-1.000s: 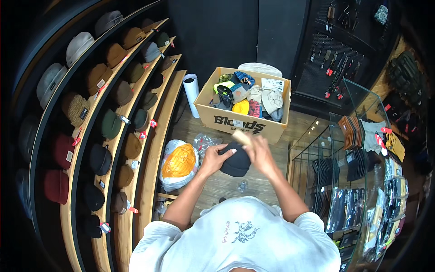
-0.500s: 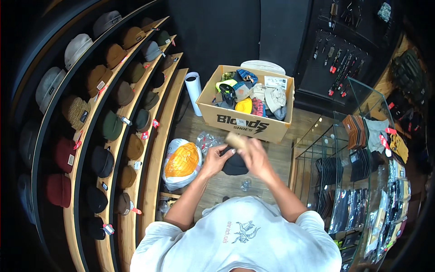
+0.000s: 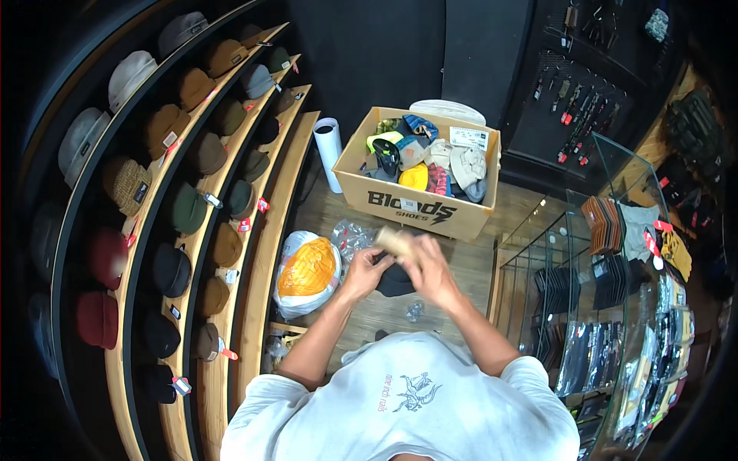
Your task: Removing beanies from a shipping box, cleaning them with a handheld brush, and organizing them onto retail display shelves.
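Observation:
My left hand [image 3: 364, 273] pinches the left edge of a black hat [image 3: 395, 282], which hangs in front of my chest above the floor. Over the hat's upper side, my right hand [image 3: 432, 270] grips a tan wooden brush [image 3: 395, 243]. The brush is smeared by motion, and its underside is hidden. My right fingers are bent around its right end, and they partly cover the hat.
An open cardboard box [image 3: 419, 206] full of hats stands ahead. On the left are wooden shelves [image 3: 257, 296] with rows of hats. A white bag with an orange bundle [image 3: 309, 270] and clear plastic wrap [image 3: 354, 240] lie on the floor. A glass display case [image 3: 573, 307] stands right.
The brush in my right hand has shifted slightly left and down over the hat. My left hand keeps its grip in nearly the same place.

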### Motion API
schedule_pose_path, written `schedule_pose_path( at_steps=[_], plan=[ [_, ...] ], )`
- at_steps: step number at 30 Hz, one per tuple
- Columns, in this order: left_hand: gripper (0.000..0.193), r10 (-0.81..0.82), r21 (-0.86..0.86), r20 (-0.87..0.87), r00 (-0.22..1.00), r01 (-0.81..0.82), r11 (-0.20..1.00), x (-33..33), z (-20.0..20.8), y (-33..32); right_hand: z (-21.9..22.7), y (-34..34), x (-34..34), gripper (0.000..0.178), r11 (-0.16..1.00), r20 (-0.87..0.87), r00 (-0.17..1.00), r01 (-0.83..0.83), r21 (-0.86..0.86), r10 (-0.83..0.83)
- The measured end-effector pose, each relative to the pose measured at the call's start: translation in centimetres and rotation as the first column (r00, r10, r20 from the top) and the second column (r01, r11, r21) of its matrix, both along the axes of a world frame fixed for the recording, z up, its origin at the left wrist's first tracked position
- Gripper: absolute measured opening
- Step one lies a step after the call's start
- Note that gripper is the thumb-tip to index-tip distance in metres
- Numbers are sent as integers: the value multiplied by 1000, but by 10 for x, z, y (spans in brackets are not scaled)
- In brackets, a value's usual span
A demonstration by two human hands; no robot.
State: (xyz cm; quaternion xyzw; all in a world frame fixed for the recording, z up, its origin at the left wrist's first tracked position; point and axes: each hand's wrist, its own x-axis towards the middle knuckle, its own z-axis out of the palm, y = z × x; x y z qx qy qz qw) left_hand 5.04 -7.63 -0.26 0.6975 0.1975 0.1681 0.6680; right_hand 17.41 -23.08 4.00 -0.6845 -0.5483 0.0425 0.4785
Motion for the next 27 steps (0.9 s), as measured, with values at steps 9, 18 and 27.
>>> schedule_pose_path(
  at_steps=[9,18,27],
  plan=[
    [26,25,80,-52,998,-21,997,-4,-9,-7,-26,12,7,39,991,56,989,135,-19,-134],
    [35,209,612,212,955,-297,733,2,34,-37,-25,27,-12,33,988,-931,351,147,-47,-96],
    [43,134,445,193,972,-208,871,-25,25,-39,-16,27,26,24,996,-947,320,75,54,27]
  ],
)
